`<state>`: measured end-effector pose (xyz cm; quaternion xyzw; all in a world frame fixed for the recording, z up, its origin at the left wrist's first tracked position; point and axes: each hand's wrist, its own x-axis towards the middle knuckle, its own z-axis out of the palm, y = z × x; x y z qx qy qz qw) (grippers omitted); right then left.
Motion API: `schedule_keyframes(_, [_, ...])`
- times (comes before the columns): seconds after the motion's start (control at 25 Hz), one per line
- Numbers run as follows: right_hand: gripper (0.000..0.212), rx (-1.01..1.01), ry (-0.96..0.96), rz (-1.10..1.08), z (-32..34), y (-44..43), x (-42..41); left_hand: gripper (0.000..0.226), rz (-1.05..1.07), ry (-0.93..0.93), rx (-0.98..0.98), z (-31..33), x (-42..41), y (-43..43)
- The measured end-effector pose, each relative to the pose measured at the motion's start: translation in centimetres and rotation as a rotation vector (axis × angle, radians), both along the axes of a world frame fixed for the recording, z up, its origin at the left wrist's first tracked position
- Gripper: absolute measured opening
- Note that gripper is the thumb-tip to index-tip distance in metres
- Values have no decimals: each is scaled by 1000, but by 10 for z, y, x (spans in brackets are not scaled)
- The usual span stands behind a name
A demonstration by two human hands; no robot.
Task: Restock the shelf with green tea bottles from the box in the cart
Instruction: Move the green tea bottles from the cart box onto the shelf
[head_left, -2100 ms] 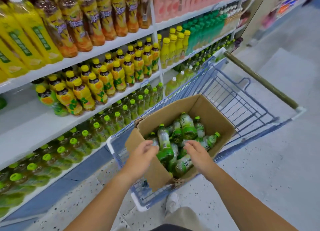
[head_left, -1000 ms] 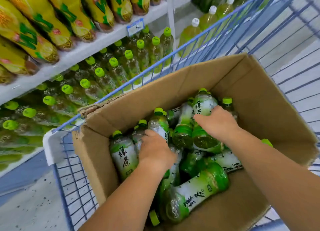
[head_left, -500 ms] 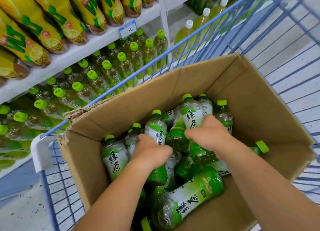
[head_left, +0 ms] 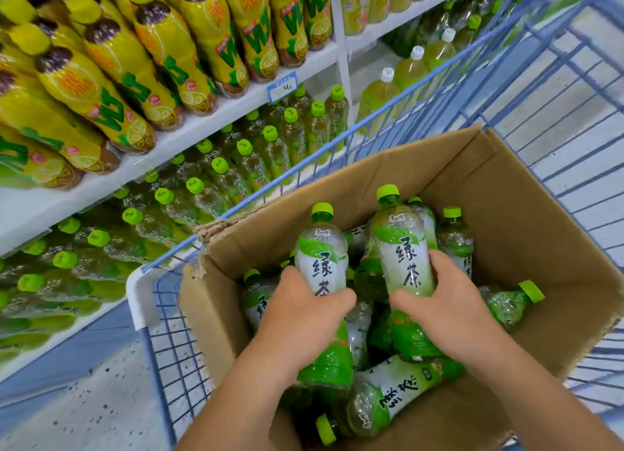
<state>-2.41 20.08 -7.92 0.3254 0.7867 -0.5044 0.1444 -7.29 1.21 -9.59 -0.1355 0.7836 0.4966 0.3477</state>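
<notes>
Nearest, at six o'clock, both forearms reach into the cardboard box (head_left: pixel 526 221). The left hand (head_left: pixel 300 319) is wrapped tight around one green tea bottle (head_left: pixel 322 258), the right hand (head_left: pixel 449 305) around a second bottle (head_left: pixel 403 248), each held upright by its waist, probably so they lift clear of the loose bottles lying beneath. The box sits in the blue cart (head_left: pixel 422 89). Farther off, at ten o'clock, the lower shelf (head_left: pixel 30 210) already holds rows of green-capped bottles
</notes>
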Motion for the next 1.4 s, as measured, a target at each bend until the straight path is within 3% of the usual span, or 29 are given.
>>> schedule_keyframes(0.32, [31,74,201,68,75,-75,-4,44,35,178,147,90,-5,-78])
schedule_keyframes(0.8, [24,35,360,154,193,-331,-5,49,188,388,60,219,20,-351])
schedule_keyframes(0.92, [23,-5,377,194,196,-401,-5,36,242,387,39,225,27,-415])
schedule_keyframes(1.4, [29,-21,411,481,118,-554,-96,43,543,502,-62,149,5,-567])
